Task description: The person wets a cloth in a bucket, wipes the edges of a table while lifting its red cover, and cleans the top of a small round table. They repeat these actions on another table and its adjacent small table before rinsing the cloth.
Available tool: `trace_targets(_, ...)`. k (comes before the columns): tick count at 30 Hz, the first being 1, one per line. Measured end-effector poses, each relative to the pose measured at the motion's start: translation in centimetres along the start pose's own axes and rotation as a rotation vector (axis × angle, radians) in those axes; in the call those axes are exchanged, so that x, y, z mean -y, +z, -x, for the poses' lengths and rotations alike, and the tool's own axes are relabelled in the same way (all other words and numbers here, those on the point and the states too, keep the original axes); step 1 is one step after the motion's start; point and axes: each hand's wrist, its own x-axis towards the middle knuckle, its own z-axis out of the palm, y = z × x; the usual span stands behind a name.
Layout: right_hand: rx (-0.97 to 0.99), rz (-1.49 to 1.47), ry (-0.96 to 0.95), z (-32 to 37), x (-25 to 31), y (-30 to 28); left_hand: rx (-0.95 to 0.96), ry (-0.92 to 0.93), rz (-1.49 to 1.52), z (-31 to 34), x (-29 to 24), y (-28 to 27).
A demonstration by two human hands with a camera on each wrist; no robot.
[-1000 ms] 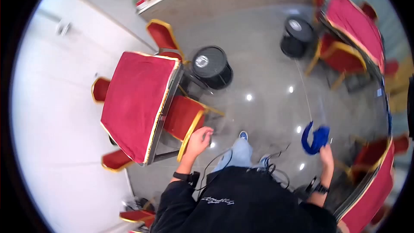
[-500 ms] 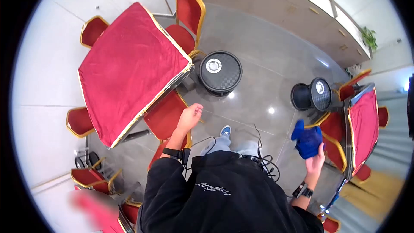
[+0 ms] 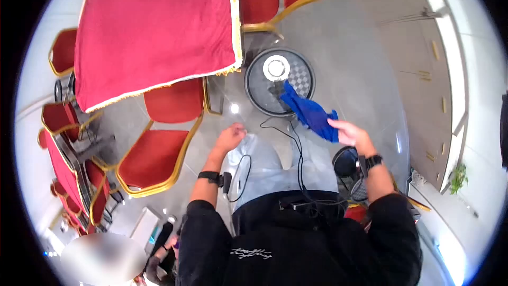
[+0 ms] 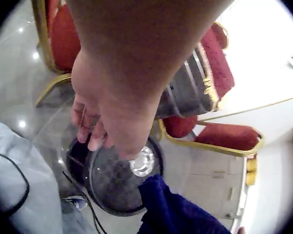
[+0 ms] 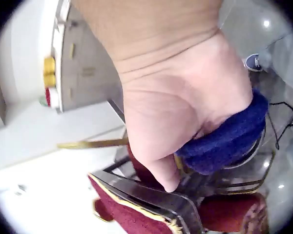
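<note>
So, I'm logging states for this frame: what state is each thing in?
blue cloth: bunched, held above the bin.
right grip: curled round the cloth.
left grip: loosely curled, holding nothing.
black round bin: upright on the floor.
red tablecloth: spread over a table.

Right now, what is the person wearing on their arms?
A black left sleeve and right sleeve, pushed up the forearms. A black left wristband with a small box and thin black cable, a black right wristband. Left grip and right grip wear no gloves.
</note>
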Motion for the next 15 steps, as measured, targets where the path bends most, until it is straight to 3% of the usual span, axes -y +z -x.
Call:
trace_targets(3, -0.025, 0.149, 0.233, -8.2, 4.1, -1.4, -0.052, -0.198, -0.049, -3.5, -0.3, 3.4)
trace_targets(4, -0.037, 0.208, 0.273, -10.8, 4.7, -1.9, -0.028, -0.227, -0.085, -5.2, 1.7, 4.9)
trace_targets(6, -0.019, 0.391, 0.311, -15.3, 3.5, -4.0, -0.189, -0.181, -0.095, -8.1, 5.0, 8.2)
trace_targets(9, -0.199, 1.483, -0.025, -22.2, -2.4, -8.0, -0.362, -0.178, 0.078, -13.8, 4.2, 10.4)
trace_targets(10, -0.145, 1.637, -0.08, -22.6, -4.0, -7.1, -0.411, -0.177, 0.166, -15.7, 3.2, 9.8)
trace_targets(11, -0.155, 1.755, 0.027, -23.7, -6.3, -6.8, -0.401, -0.199, 0.209, -17.4, 3.2, 9.6)
trace_targets(12, 0.03, 1.987, -0.152, -24.8, -9.2, -7.6, -0.394, -0.232, 0.256, -18.3, 3.2, 9.8)
trace_targets(14, 0.016, 2.051, -0.378, -27.4, -11.8, -6.2, -0.456, -0.269, 0.291, -20.6, 5.0, 11.2)
trace_targets(15, 0.018, 2.062, -0.446, -29.5, -11.7, -5.5, -0.489, -0.198, 0.218, -21.8, 5.9, 11.5)
